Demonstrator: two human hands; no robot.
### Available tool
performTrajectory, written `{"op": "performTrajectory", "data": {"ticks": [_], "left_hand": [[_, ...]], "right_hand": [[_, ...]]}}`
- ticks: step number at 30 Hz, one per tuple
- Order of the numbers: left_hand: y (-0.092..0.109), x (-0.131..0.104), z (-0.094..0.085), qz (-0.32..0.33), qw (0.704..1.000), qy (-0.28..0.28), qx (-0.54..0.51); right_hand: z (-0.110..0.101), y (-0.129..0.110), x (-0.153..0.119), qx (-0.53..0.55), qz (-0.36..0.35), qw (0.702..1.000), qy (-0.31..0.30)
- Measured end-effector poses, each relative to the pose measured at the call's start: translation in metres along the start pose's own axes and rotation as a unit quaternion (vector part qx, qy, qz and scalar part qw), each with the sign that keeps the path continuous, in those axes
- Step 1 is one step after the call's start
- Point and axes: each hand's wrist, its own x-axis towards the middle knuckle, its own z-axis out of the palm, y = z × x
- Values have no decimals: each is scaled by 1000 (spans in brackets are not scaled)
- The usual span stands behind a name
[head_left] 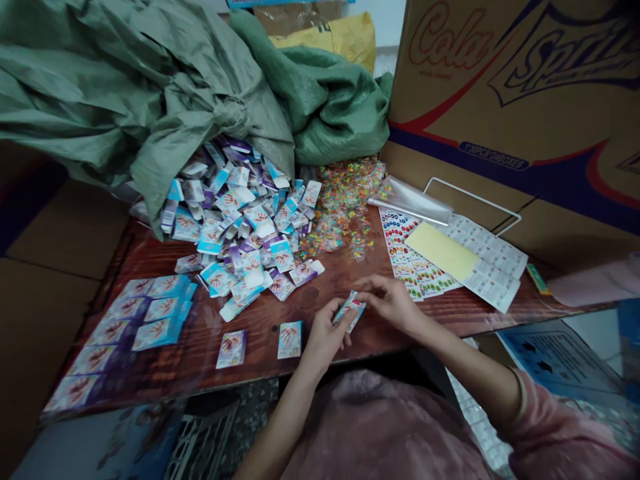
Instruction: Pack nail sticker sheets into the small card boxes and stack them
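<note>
While the left hand [323, 340] clamps a small printed box [350, 312] between its fingers, just above the worktop [330, 270] near its front edge, the right hand [395, 307] has its fingers close together at the box's upper end; whether they pinch it, I cannot tell. Left of the hands, a blue-edged box [290, 340] and a purple-edged box [231, 349] lie apart. Farther left are neat rows of boxes [160, 310]. Beyond them, a heap of cartons [250, 230], some with open flaps, lies at the mouth of a grey-green sack [220, 87]. Clear packets of coloured bits [345, 207] are piled beside it. To the right, sticker sheets [400, 250] and a yellow slip [443, 252] lie before a large brown carton [500, 100] lettered "Cola".
</note>
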Motion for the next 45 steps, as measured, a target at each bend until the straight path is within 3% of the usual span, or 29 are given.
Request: {"op": "performTrajectory", "data": {"ticks": [6, 9, 12, 15, 21, 24, 27, 33, 40, 45], "left_hand": [[-2, 5, -3, -9, 998, 38, -53], [-2, 7, -2, -15, 996, 50, -71], [-3, 7, 0, -22, 995, 50, -79], [-4, 7, 0, -24, 995, 51, -78], [-7, 8, -1, -27, 995, 58, -76], [-6, 9, 1, -26, 995, 60, -72], [-5, 10, 2, -20, 996, 59, -69], [-7, 10, 4, -2, 997, 38, -62], [-9, 9, 4, -2, 996, 46, -72], [-10, 10, 4, 8, 999, 34, -42]], "right_hand": [[-2, 5, 28, -85, -47, 995, -21], [-8, 24, 54, -216, -21, 975, 45], [-10, 48, 74, -297, 10, 955, 18], [-13, 63, 79, -290, 15, 957, 5], [-27, 57, 62, -226, 44, 971, 57], [-26, 37, 44, -65, 72, 994, 45], [-16, 14, 25, 67, 79, 995, -2], [-2, 0, 11, -147, -21, 988, -48], [-7, 0, 11, -227, -130, 956, -131], [-8, 3, 10, -158, -59, 981, -93]]}}
